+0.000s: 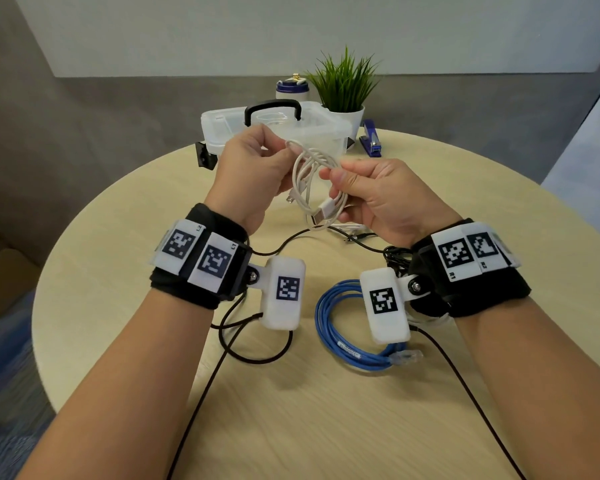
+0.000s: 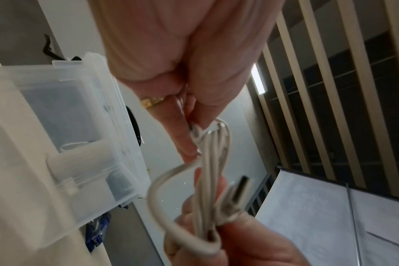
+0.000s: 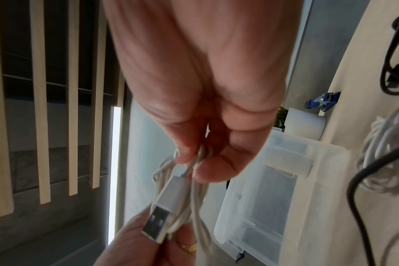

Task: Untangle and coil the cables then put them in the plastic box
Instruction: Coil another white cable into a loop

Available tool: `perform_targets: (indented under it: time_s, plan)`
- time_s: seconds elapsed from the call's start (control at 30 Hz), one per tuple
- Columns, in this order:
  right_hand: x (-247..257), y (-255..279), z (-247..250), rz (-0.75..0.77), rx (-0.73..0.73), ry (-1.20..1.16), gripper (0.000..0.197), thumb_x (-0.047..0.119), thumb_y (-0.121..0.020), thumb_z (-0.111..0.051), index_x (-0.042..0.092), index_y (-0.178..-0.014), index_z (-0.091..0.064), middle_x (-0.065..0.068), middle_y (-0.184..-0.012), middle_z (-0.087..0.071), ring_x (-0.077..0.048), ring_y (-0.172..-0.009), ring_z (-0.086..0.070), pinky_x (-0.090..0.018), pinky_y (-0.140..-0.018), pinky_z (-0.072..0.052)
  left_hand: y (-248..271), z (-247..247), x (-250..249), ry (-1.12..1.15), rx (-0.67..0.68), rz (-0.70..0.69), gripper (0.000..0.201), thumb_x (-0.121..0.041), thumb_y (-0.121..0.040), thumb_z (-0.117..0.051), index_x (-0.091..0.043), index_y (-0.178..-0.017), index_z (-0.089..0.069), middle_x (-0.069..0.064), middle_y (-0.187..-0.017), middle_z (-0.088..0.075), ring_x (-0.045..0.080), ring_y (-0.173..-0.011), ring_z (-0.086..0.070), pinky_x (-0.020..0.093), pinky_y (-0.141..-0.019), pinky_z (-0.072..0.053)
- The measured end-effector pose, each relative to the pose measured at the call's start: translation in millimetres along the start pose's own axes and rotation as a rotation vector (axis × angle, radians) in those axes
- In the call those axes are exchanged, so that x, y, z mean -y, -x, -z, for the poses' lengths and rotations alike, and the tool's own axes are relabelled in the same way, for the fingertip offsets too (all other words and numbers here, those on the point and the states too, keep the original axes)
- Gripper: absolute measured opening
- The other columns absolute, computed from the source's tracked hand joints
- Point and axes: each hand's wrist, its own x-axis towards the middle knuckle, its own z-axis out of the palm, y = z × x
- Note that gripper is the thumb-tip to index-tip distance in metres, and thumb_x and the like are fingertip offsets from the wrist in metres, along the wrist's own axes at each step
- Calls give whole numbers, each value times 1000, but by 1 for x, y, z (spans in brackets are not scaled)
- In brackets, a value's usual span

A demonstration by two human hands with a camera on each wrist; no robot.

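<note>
Both hands hold a small coil of white USB cable (image 1: 312, 157) in the air over the table, in front of the clear plastic box (image 1: 222, 119) with a black handle. My left hand (image 1: 278, 151) pinches the top of the loops (image 2: 216, 162). My right hand (image 1: 336, 183) pinches the lower side of the bundle (image 3: 194, 190). A USB-A plug (image 3: 162, 214) and a smaller plug (image 2: 239, 187) stick out of the coil. A coiled blue network cable (image 1: 326, 323) lies on the table below my right wrist.
Loose black cables (image 1: 274, 251) run across the round wooden table (image 1: 326, 427), with a black tangle (image 1: 395, 258) under my right wrist. Another white cable bundle (image 3: 380, 153) lies on the table. A potted plant (image 1: 343, 116), a blue stapler (image 1: 371, 140) and a small jar (image 1: 291, 91) stand behind the box.
</note>
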Motion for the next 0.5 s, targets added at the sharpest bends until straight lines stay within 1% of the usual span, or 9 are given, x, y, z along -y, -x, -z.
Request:
perform_targets:
  time_s: [0.1, 0.17, 0.23, 0.3, 0.33, 0.4, 0.5]
  plan:
    - [2, -1, 2, 12, -34, -31, 12, 11, -91, -56, 6, -92, -68, 0, -64, -58, -19, -61, -61, -24, -51, -49, -1, -1, 4, -11, 17, -16, 27, 1, -85, -64, -11, -68, -47, 13, -71, -62, 17, -57, -59, 18, -44, -41]
    - [6, -1, 5, 25, -73, -82, 12, 13, -90, -58, 5, -90, -66, -1, -63, -57, -18, -62, -58, -27, -56, -50, -1, 1, 5, -105, 55, -19, 27, -1, -83, -68, -12, -67, -50, 11, -67, -61, 11, -53, -56, 18, -44, -39]
    - [9, -1, 8, 42, -110, -141, 12, 12, -91, -56, 4, -88, -65, 0, -62, -56, -14, -58, -56, -30, -62, -52, -1, 1, 5, -228, 109, -19, 24, -4, -81, -71, -13, -68, -52, 5, -63, -61, 5, -49, -52, 18, -46, -40]
    - [11, -2, 10, 61, -154, -176, 13, 11, -93, -55, 4, -87, -64, 1, -60, -56, -11, -56, -55, -28, -63, -51, 0, 2, 3, -269, 173, -11, 22, -3, -79, -72, -14, -71, -55, 0, -63, -63, 6, -52, -51, 18, -47, -41]
    - [12, -2, 11, 69, -173, -183, 13, 11, -93, -55, 5, -87, -64, 2, -59, -55, -10, -57, -54, -28, -64, -49, 1, 2, 2, -277, 204, -9, 20, -2, -79, -71, -14, -72, -57, -1, -64, -64, 8, -55, -52, 17, -48, -41]
    - [13, -3, 13, 79, -198, -188, 13, 13, -93, -55, 6, -88, -66, 2, -61, -55, -11, -59, -52, -27, -63, -45, 3, 3, 0, -302, 252, -4, 17, -1, -78, -71, -13, -74, -61, 1, -67, -64, 8, -56, -52, 16, -49, -43]
    - [12, -4, 14, 89, -224, -186, 15, 14, -94, -55, 8, -88, -67, 0, -67, -54, -12, -62, -51, -23, -57, -44, 5, 5, -2, -332, 304, 4, 12, -1, -77, -73, -9, -77, -63, 1, -65, -60, 5, -52, -51, 16, -50, -45]
